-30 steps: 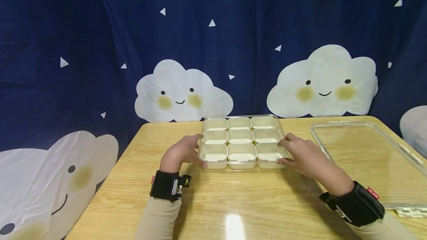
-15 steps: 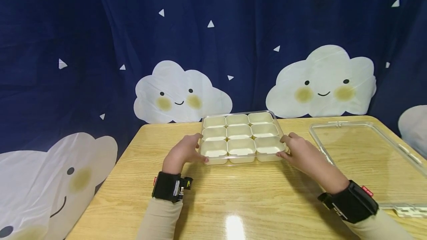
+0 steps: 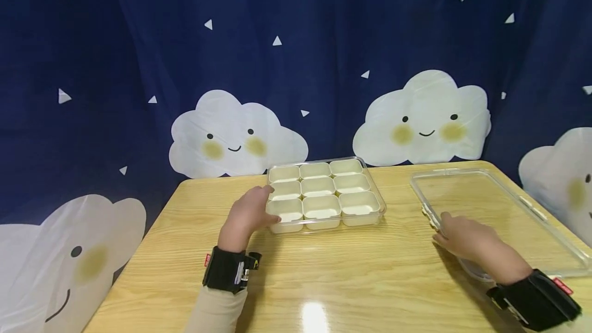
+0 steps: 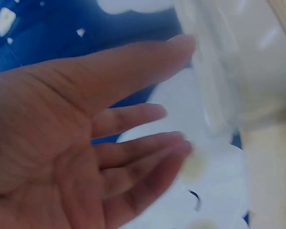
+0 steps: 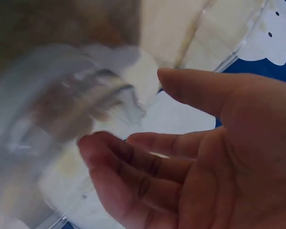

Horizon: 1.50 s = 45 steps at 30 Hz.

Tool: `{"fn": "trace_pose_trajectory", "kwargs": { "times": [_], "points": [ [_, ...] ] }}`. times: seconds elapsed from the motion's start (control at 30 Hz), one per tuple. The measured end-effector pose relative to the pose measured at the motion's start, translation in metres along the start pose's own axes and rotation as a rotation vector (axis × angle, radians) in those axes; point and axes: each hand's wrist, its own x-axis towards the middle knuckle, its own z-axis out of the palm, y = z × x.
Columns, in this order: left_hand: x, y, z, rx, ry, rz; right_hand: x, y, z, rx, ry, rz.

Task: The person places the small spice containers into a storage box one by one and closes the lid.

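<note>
A clear box point(image 3: 379, 210) holding several cream cups point(image 3: 322, 206) in rows sits at the table's back. My left hand point(image 3: 245, 216) is at its left side. In the left wrist view the thumb point(image 4: 148, 57) is extended, its tip at the blurred clear wall point(image 4: 219, 76), and the other fingers stand apart from it. My right hand point(image 3: 476, 243) is at the left edge of a clear rectangular lid point(image 3: 504, 189), by a clasp point(image 3: 431, 217). In the right wrist view its fingers point(image 5: 148, 167) bend loosely, a gap between them and the thumb. Whether they touch the lid, I cannot tell.
The wooden table point(image 3: 351, 276) runs beneath everything, with bare wood between the box and the lid. A dark blue curtain point(image 3: 324, 55) with white clouds point(image 3: 240, 137) hangs directly behind the table's far edge.
My right hand has left the box's right side and moved right to the lid. The box, tilted slightly half a second ago, rests skewed on the table. My left hand stays beside it.
</note>
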Motion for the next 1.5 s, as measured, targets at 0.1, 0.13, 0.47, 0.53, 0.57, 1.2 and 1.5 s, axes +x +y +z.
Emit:
{"fn": "trace_pose_trajectory", "kwargs": {
  "times": [0.1,0.13,0.47,0.53,0.57,1.2,1.5],
  "points": [
    [-0.005,0.017,-0.005,0.019,0.071,0.128,-0.006,-0.003,0.005,0.024,0.003,-0.036],
    [-0.007,0.024,-0.005,0.007,0.074,0.186,-0.008,-0.005,0.006,0.03,0.014,-0.05],
    [-0.022,0.086,0.015,-0.075,-0.24,0.622,-0.017,-0.025,0.021,0.105,0.087,-0.134],
    [-0.025,0.09,0.019,-0.042,-0.251,0.604,-0.019,-0.029,0.024,0.123,0.116,-0.162],
    [-0.026,0.091,0.02,-0.028,-0.255,0.595,-0.02,-0.031,0.025,0.134,0.13,-0.177],
    [-0.041,0.123,0.054,0.061,-0.432,0.691,-0.036,-0.074,0.012,0.617,-0.221,-0.586],
    [-0.05,0.13,0.076,0.166,-0.364,0.693,-0.035,-0.012,-0.001,0.203,0.073,-0.24]
  ]
}}
